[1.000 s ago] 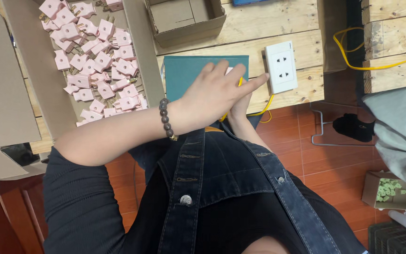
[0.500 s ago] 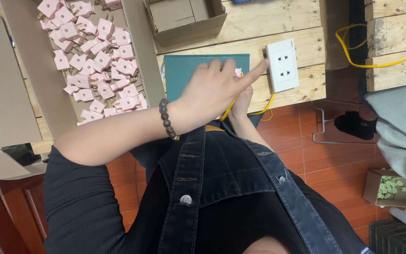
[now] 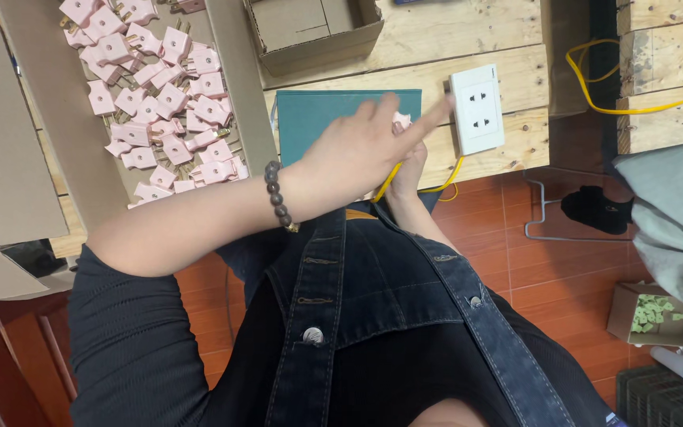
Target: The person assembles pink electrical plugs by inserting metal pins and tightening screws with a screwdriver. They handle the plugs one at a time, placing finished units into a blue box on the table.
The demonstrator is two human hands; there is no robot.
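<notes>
My left hand (image 3: 357, 150), with a dark bead bracelet at the wrist, reaches across over a teal mat (image 3: 310, 115) on the wooden bench. Its fingers are stretched and apart, and the index finger points at a white wall socket (image 3: 477, 109). My right hand (image 3: 410, 170) lies mostly hidden beneath it, fingers curled up around a small pink plug (image 3: 401, 120) that peeks out between the left fingers. The left palm's underside is hidden.
A long cardboard box (image 3: 73, 150) at the left holds several pink plugs (image 3: 164, 103). A smaller open carton (image 3: 318, 47) sits behind the mat. A yellow cable (image 3: 444, 183) runs from the socket. Grey cloth (image 3: 673, 213) and a small box of green pieces (image 3: 654, 316) are on the right.
My left hand has slid to the right across the mat, and its index finger has stretched out toward the white socket. The pink plug has come into sight at the fingers.
</notes>
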